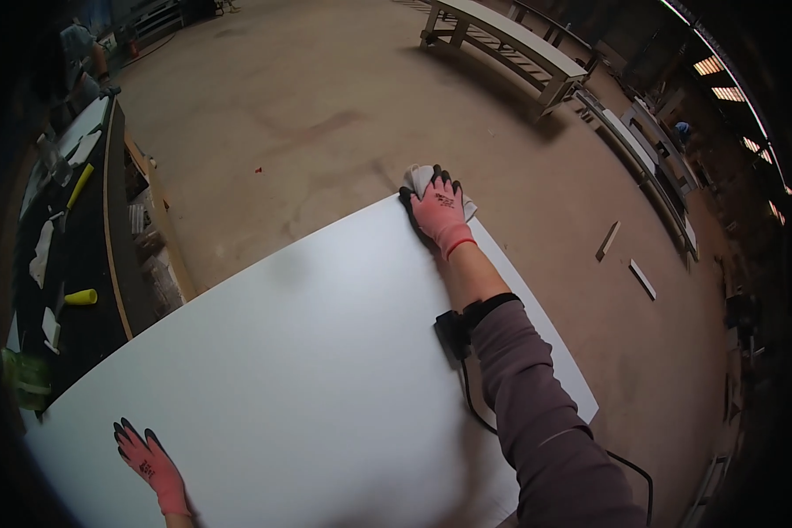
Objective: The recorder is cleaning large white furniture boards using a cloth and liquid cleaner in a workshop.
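Observation:
A large white panel [308, 352] spreads out in front of me. At its far right corner, my right hand [440, 209], in a pink glove with black fingertips, presses down on a pale cloth [420, 179]. Part of the cloth sticks out past the fingers and by the wrist. My left hand [150, 462], gloved alike, lies flat on the panel's near left part with its fingers stretched out and holds nothing. A black device [453, 336] with a cable is strapped to my right forearm.
On the left stands a dark-topped workbench [88, 255] with yellow-handled tools [81, 297], white scraps and a clear bottle [55, 160]. A long table [510, 35] is at the back. Further right are stacked boards [629, 141]. Two offcuts [642, 279] lie on the floor.

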A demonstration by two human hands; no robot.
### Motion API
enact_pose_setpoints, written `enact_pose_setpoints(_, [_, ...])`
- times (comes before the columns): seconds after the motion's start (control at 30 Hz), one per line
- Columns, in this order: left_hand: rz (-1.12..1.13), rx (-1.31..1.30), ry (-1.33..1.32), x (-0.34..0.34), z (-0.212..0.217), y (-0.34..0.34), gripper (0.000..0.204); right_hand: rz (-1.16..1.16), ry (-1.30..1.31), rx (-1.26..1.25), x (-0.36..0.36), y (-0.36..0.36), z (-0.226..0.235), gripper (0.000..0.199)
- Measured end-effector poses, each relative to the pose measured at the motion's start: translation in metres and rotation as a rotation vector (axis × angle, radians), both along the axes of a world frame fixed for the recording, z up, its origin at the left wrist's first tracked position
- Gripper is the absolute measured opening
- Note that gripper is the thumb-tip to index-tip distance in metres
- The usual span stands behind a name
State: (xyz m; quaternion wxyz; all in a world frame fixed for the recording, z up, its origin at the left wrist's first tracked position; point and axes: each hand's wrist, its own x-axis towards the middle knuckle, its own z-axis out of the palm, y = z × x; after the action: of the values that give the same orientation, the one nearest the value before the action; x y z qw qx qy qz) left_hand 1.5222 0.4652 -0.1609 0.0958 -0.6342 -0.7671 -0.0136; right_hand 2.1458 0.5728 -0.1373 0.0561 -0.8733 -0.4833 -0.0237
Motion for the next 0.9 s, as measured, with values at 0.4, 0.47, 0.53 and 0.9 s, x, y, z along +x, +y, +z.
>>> enact_pose_setpoints(0.4, [-0.036,0.022,-0.048,-0.004,0.000,-0.003,0.049,0.047,-0.026,0.070,0.018,-0.003,-0.010,0.054])
enact_pose_setpoints(0.47, [-0.037,0.036,-0.037,-0.001,0.002,-0.004,0.049,-0.050,-0.008,-0.075,0.031,0.010,-0.011,0.056])
enact_pose_setpoints(0.53, [-0.022,0.018,-0.024,0.005,0.007,-0.008,0.050,-0.044,-0.120,-0.059,0.026,0.006,-0.020,0.059])
enact_pose_setpoints(0.9, [0.016,0.004,-0.182,-0.002,0.022,-0.003,0.053,0.371,0.004,-0.028,-0.250,-0.008,-0.008,0.063])
